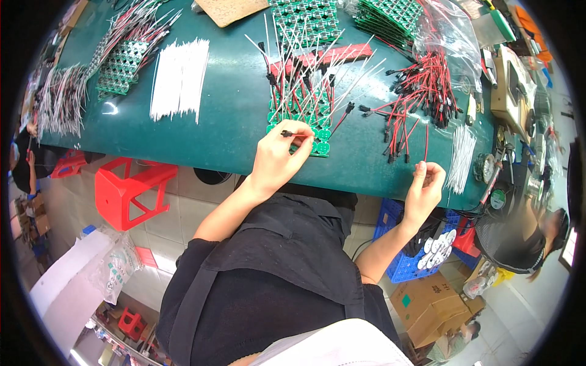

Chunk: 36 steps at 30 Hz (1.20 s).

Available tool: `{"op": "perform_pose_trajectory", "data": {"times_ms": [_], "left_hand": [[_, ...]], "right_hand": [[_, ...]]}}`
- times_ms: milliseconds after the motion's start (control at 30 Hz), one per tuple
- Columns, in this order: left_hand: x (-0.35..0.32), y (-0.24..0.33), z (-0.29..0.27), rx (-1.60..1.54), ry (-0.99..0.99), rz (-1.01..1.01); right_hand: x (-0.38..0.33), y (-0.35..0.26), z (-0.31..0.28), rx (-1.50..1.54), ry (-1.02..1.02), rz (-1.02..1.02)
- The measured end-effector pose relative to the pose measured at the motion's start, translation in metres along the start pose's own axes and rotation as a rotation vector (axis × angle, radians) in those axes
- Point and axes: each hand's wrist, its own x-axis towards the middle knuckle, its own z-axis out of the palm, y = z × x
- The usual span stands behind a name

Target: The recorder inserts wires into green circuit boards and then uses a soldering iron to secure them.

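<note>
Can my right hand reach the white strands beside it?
Probably yes: the white strands lie just beside your right hand, nothing visibly between, though it seems to pinch a red wire.

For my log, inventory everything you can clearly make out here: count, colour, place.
Workbench: one, green, across the top.
Circuit-board panels: several, green, bench centre, top and left.
Connector leads: many, red with black ends, mainly bench right.
Wire bundles: at least two, white, bench left and right.
Clear bag: one, upper right.
Stools: several, red, mostly floor left.
Crate: at least one, blue, lower right.
Cardboard box: at least one, brown, lower right.
Left hand: one, bare, bench centre, holding a black-ended red lead.
Right hand: one, bare, bench's near edge, pinching another red lead.
</note>
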Motion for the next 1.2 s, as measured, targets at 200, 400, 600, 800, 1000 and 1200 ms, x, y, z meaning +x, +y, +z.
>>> {"op": "perform_pose_trajectory", "data": {"times_ms": [200,400,600,800,1000,1200], "left_hand": [[-0.002,-0.001,0.003,0.041,0.03,0.042],[-0.002,-0.001,0.004,0.125,0.036,0.108],[0.0,-0.004,0.006,0.144,0.04,0.131],[0.007,0.004,0.012,0.126,0.08,0.056],[0.0,0.006,-0.005,0.1,0.011,0.328],[-0.007,0.005,-0.015,0.122,-0.226,0.467]], "right_hand": [[-0.003,-0.01,-0.001,0.146,0.07,0.0],[-0.007,-0.018,0.001,0.198,0.055,-0.015],[-0.018,-0.047,-0.002,0.534,-0.067,0.014],[-0.036,-0.068,-0.002,0.687,-0.512,0.171],[-0.044,-0.078,0.014,0.735,-0.66,0.216],[-0.045,-0.089,0.021,0.804,-0.78,0.219]]}}
